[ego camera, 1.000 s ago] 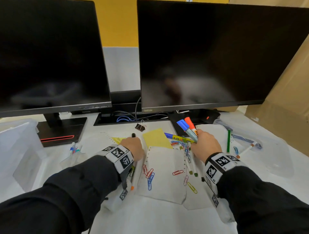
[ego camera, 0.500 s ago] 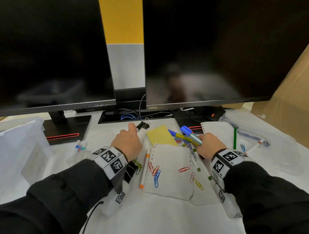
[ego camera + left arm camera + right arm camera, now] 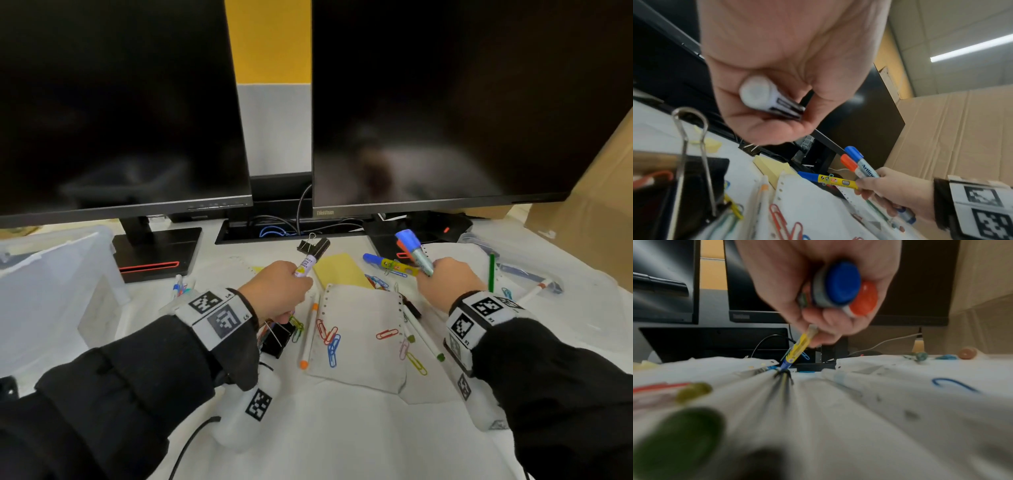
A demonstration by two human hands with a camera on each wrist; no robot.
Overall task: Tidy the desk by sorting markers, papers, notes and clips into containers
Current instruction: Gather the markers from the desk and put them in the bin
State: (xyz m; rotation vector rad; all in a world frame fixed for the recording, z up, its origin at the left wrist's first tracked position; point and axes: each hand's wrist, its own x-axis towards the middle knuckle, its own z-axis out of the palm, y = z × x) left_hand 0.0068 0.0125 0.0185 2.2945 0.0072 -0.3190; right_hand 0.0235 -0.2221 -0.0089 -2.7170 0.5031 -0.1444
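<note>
Head: black-capped marker in left grip (curled).

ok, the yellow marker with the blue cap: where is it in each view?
Head: yellow marker lies right of centre, its tail at the right hand.
Left wrist: lower centre, tail pinched by that hand.
Right wrist: centre, slanting down from the fingers.
Shared landmark: the blue-capped grey marker in the same hand.

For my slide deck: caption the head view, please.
Left hand lifts a black-capped marker; right hand grips several markers.
</note>
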